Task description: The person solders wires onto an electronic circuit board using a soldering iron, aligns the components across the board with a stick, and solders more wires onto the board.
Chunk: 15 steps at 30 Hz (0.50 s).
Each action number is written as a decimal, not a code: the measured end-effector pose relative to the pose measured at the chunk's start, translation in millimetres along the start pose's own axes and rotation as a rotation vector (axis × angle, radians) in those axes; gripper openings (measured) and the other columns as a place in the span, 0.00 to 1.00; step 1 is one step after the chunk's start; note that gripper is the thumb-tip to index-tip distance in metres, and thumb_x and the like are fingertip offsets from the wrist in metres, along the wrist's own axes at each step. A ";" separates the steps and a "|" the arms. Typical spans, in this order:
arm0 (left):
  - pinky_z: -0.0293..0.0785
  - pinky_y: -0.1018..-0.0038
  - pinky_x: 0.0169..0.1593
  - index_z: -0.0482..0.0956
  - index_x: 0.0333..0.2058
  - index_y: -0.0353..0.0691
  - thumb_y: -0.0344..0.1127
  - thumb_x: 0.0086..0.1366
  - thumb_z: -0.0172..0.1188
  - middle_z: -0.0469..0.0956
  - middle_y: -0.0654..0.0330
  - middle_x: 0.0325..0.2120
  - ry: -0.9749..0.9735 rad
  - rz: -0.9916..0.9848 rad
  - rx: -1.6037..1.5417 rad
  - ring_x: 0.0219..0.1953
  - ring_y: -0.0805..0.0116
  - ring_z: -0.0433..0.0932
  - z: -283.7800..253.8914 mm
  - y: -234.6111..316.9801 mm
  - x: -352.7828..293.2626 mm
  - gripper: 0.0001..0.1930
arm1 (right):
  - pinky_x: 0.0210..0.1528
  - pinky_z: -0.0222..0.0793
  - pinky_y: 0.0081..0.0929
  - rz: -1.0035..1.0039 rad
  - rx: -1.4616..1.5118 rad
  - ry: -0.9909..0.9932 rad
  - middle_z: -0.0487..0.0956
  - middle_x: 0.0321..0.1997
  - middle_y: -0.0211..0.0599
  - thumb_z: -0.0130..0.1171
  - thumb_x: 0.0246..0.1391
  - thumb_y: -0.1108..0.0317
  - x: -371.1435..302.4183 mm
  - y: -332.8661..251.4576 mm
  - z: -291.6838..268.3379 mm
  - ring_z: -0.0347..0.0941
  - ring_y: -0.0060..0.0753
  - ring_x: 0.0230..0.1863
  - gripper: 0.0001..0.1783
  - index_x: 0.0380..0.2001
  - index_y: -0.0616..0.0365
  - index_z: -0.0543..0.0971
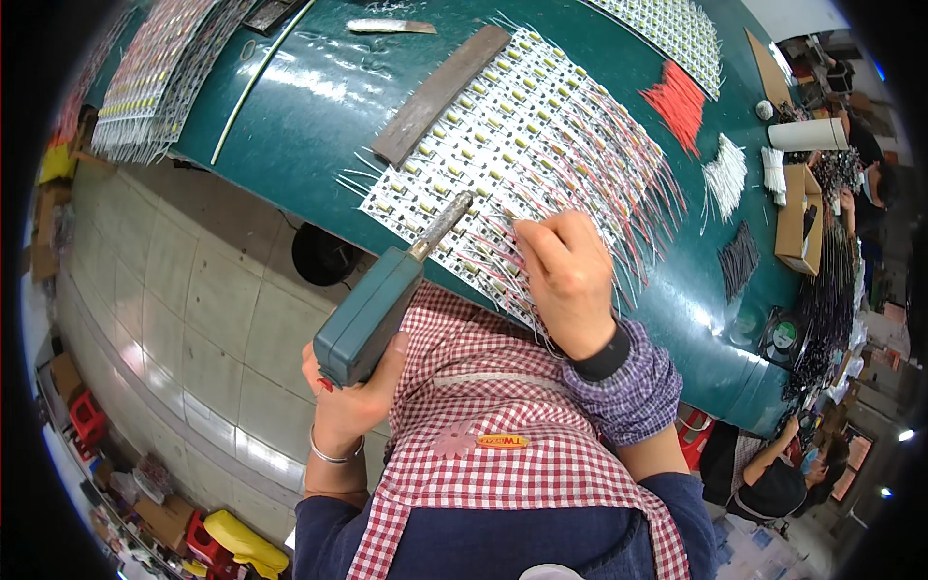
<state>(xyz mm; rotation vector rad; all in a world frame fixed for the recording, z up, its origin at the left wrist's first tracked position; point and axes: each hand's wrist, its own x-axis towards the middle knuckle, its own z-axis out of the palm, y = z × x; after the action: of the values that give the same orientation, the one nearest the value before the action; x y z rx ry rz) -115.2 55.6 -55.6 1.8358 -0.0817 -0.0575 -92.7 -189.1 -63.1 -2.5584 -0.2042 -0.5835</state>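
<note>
My left hand (350, 404) is wrapped around the handle of a dark green soldering gun (369, 311). Its metal barrel points up and right, with the tip over a panel of small white circuit boards (462, 159). Above the same panel, my right hand (572, 280) is closed in a pinch at a thin wire, just right of the tip; the fingers partly hide the wire. Rows of red and white wires (604, 159) stick out from the panel's right part. Across its upper left edge lies a dark flat bar (441, 95).
Red wires (675, 104), white wires (725, 177) and black wires (739, 259) lie in bundles on the green table (309, 121). A solder spool (781, 336) and a cardboard box (799, 217) stand at right. More board panels (159, 82) are stacked far left. Other people sit at right.
</note>
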 end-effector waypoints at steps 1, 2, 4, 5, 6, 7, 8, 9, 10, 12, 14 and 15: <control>0.73 0.77 0.29 0.82 0.34 0.31 0.24 0.53 0.69 0.82 0.57 0.25 0.007 -0.009 -0.008 0.23 0.70 0.80 -0.7 1.7 -0.4 0.09 | 0.31 0.69 0.34 0.022 -0.038 -0.030 0.71 0.28 0.36 0.63 0.43 0.81 -1.1 -4.2 -9.7 0.71 0.39 0.31 0.11 0.33 0.59 0.80; 0.74 0.77 0.29 0.82 0.34 0.30 0.24 0.53 0.69 0.83 0.57 0.25 0.014 -0.018 -0.016 0.23 0.71 0.80 -1.2 2.3 -1.2 0.09 | 0.31 0.69 0.34 0.043 -0.076 -0.060 0.71 0.28 0.36 0.63 0.43 0.81 -1.9 -8.5 -19.4 0.71 0.39 0.31 0.11 0.33 0.59 0.80; 0.74 0.77 0.30 0.82 0.34 0.30 0.24 0.53 0.70 0.83 0.57 0.25 0.019 -0.033 -0.010 0.23 0.71 0.80 -4.0 2.1 -2.5 0.09 | 0.31 0.69 0.33 0.032 -0.076 -0.072 0.71 0.28 0.36 0.63 0.42 0.82 -1.3 -20.7 -36.4 0.71 0.39 0.31 0.13 0.34 0.60 0.81; 0.74 0.77 0.30 0.82 0.34 0.30 0.24 0.53 0.70 0.83 0.57 0.25 0.023 -0.047 -0.004 0.24 0.71 0.80 -5.6 1.8 -3.3 0.09 | 0.32 0.69 0.33 0.034 -0.060 -0.076 0.71 0.28 0.36 0.64 0.41 0.83 -0.1 -27.3 -42.2 0.71 0.39 0.32 0.13 0.34 0.61 0.81; 0.74 0.77 0.30 0.82 0.34 0.30 0.24 0.53 0.70 0.83 0.57 0.25 0.019 -0.046 -0.004 0.24 0.71 0.80 -5.8 1.7 -3.6 0.09 | 0.32 0.68 0.33 0.039 -0.048 -0.077 0.72 0.28 0.36 0.64 0.41 0.83 0.7 -30.9 -46.3 0.71 0.38 0.32 0.13 0.34 0.62 0.81; 0.74 0.77 0.30 0.82 0.34 0.30 0.24 0.53 0.70 0.83 0.57 0.25 0.019 -0.063 -0.019 0.23 0.71 0.80 -6.1 1.9 -4.1 0.09 | 0.32 0.68 0.33 0.016 -0.017 -0.061 0.71 0.28 0.37 0.65 0.42 0.82 1.7 -34.1 -45.4 0.71 0.39 0.31 0.13 0.35 0.62 0.80; 0.74 0.77 0.30 0.82 0.33 0.30 0.24 0.53 0.70 0.83 0.56 0.25 0.021 -0.080 -0.034 0.23 0.70 0.80 -6.7 2.1 -4.7 0.09 | 0.32 0.68 0.33 0.017 -0.016 -0.059 0.71 0.28 0.37 0.65 0.42 0.82 1.8 -35.0 -39.5 0.71 0.39 0.31 0.13 0.35 0.62 0.80; 0.74 0.77 0.30 0.82 0.33 0.30 0.24 0.53 0.70 0.83 0.56 0.25 0.020 -0.080 -0.033 0.23 0.70 0.80 -7.0 3.0 -5.0 0.09 | 0.32 0.68 0.33 0.003 0.027 -0.040 0.71 0.29 0.37 0.65 0.42 0.82 2.0 -33.1 -29.8 0.71 0.39 0.31 0.13 0.35 0.62 0.80; 0.74 0.77 0.30 0.82 0.34 0.30 0.24 0.53 0.69 0.83 0.56 0.26 0.012 -0.066 -0.021 0.24 0.69 0.81 -6.4 3.9 -4.0 0.09 | 0.32 0.68 0.33 -0.010 0.067 -0.017 0.71 0.29 0.37 0.65 0.43 0.82 2.2 -29.9 -19.5 0.71 0.39 0.32 0.12 0.35 0.62 0.80; 0.74 0.77 0.30 0.82 0.34 0.30 0.23 0.52 0.69 0.83 0.55 0.26 0.006 -0.050 -0.008 0.24 0.68 0.81 -6.6 3.3 -4.1 0.09 | 0.32 0.69 0.34 -0.001 0.072 -0.002 0.71 0.29 0.37 0.65 0.44 0.81 0.2 -22.3 -0.6 0.71 0.40 0.32 0.12 0.35 0.62 0.80; 0.74 0.77 0.30 0.81 0.35 0.31 0.23 0.52 0.69 0.83 0.54 0.28 -0.012 0.012 0.021 0.25 0.67 0.82 -7.8 -0.6 -5.7 0.10 | 0.33 0.69 0.35 -0.001 0.085 0.013 0.71 0.29 0.37 0.64 0.45 0.81 -3.1 -15.7 11.8 0.71 0.40 0.32 0.11 0.34 0.61 0.80; 0.74 0.77 0.30 0.81 0.35 0.31 0.23 0.52 0.69 0.83 0.54 0.28 -0.010 0.011 0.022 0.25 0.67 0.82 -8.5 -2.1 -7.0 0.10 | 0.33 0.69 0.35 -0.002 0.071 0.024 0.71 0.29 0.37 0.64 0.45 0.82 -5.0 -14.3 15.5 0.71 0.41 0.32 0.11 0.34 0.60 0.79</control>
<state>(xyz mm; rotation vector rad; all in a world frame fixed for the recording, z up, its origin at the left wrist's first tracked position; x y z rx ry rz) -121.3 64.9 -55.4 1.8573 -0.0997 -0.0588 -95.1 -169.1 -71.1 -2.4819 -0.2148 -0.5973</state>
